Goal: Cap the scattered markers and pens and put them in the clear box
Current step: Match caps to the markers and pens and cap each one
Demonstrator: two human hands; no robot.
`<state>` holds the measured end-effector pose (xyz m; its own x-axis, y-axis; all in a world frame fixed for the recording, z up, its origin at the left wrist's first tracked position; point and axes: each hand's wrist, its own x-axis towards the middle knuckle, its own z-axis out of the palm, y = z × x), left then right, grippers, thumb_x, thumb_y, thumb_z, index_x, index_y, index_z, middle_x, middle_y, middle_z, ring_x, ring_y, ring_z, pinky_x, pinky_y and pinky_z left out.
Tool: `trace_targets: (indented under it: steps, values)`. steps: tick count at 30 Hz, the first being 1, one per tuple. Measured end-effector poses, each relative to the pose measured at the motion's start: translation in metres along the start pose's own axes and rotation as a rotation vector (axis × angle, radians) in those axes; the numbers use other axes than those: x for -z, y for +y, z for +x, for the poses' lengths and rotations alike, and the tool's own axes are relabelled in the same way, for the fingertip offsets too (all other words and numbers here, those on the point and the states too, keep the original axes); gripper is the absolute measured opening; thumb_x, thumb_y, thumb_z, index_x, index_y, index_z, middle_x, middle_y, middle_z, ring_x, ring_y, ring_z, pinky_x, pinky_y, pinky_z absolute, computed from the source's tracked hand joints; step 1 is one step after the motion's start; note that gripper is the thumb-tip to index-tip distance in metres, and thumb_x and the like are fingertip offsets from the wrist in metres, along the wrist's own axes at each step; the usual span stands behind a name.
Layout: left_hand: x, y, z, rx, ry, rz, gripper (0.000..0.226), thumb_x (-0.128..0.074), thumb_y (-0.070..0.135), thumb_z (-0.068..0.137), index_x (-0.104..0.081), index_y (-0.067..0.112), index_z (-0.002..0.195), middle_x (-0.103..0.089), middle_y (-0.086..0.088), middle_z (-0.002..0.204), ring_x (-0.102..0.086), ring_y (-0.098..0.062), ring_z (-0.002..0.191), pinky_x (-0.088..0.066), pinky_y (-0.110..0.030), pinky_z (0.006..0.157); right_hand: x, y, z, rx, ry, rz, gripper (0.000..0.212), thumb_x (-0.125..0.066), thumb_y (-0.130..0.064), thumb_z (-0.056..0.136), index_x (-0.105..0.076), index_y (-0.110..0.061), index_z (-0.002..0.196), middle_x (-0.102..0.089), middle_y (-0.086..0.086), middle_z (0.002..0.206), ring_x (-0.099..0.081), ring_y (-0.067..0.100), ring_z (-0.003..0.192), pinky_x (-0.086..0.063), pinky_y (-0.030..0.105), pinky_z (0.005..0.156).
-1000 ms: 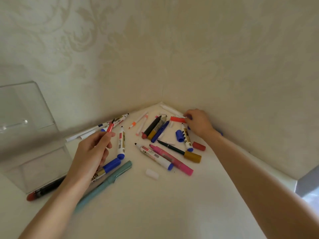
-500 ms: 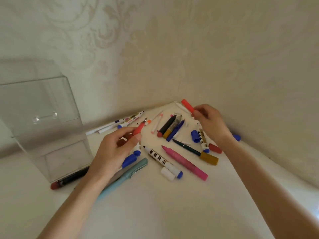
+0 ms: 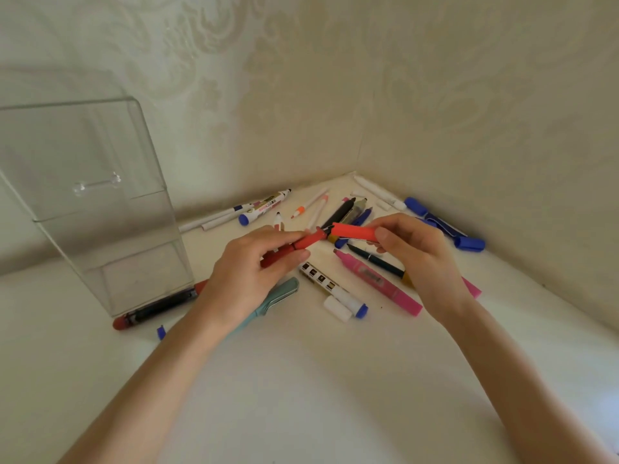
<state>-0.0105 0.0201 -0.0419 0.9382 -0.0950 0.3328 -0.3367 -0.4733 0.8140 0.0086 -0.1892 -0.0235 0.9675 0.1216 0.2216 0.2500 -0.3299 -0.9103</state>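
My left hand [image 3: 249, 272] grips a red pen [image 3: 301, 244] with its tip pointing right. My right hand [image 3: 418, 252] pinches a red cap [image 3: 353, 232] whose open end sits right at the pen's tip. Both are held above a scatter of markers on the white table [image 3: 301, 380]: a pink marker [image 3: 378, 281], a white marker with a blue end [image 3: 331, 288], a loose white cap [image 3: 337, 308] and a teal pen [image 3: 274, 298]. The clear box [image 3: 100, 209] stands upright at the left with nothing inside.
A black marker with a red end [image 3: 154, 309] lies against the box's foot. Blue markers [image 3: 445, 226] and white pens [image 3: 378, 190] lie along the right wall; more markers [image 3: 264, 206] line the back wall. The table sits in a wall corner.
My right hand has carried the red cap from the corner toward the middle. My left hand has brought the red pen up to meet it. The view has shifted so the box shows more fully.
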Motion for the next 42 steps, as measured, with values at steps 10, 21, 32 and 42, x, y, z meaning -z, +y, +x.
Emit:
trace_targets:
  steps: [10, 21, 32, 42]
  values:
    - [0.000, -0.004, 0.000, -0.008, -0.033, 0.006, 0.024, -0.062, 0.042, 0.075, -0.066, 0.043, 0.098, -0.062, 0.012, 0.081, -0.056, -0.013, 0.076, -0.045, -0.037, 0.074, 0.002, 0.001, -0.001, 0.060, -0.050, 0.053, 0.021, -0.049, -0.008, 0.093, -0.066, -0.020, 0.091, -0.064, -0.008, 0.081, -0.058, 0.005, 0.076, -0.048, 0.019, 0.074]
    - [-0.008, -0.001, -0.006, -0.008, -0.027, -0.001, 0.020, -0.077, 0.027, 0.068, -0.057, 0.027, 0.072, -0.068, 0.003, 0.075, -0.062, -0.011, 0.070, -0.048, -0.017, 0.063, -0.012, 0.008, -0.006, 0.059, -0.048, 0.317, 0.014, -0.065, -0.001, 0.076, -0.063, -0.013, 0.084, -0.072, -0.008, 0.078, -0.068, 0.009, 0.081, -0.056, 0.020, 0.076]
    - [-0.016, 0.010, -0.018, 0.035, -0.096, 0.090, 0.018, -0.062, 0.029, 0.084, -0.054, 0.021, 0.098, -0.065, 0.006, 0.073, -0.059, -0.002, 0.064, -0.042, -0.008, 0.059, -0.004, 0.005, -0.001, 0.078, -0.094, -0.089, 0.012, -0.054, -0.025, 0.090, -0.066, -0.029, 0.089, -0.071, -0.001, 0.091, -0.065, 0.019, 0.089, -0.052, 0.029, 0.079]
    - [0.004, -0.002, -0.090, 0.015, 0.078, 0.649, 0.020, -0.067, 0.023, 0.080, -0.065, 0.021, 0.100, -0.066, 0.004, 0.092, -0.062, -0.012, 0.076, -0.042, -0.019, 0.052, 0.027, 0.034, -0.019, 0.041, 0.149, -0.622, 0.017, -0.057, -0.026, 0.090, -0.066, -0.015, 0.099, -0.067, 0.001, 0.091, -0.060, 0.016, 0.085, -0.051, 0.030, 0.077]
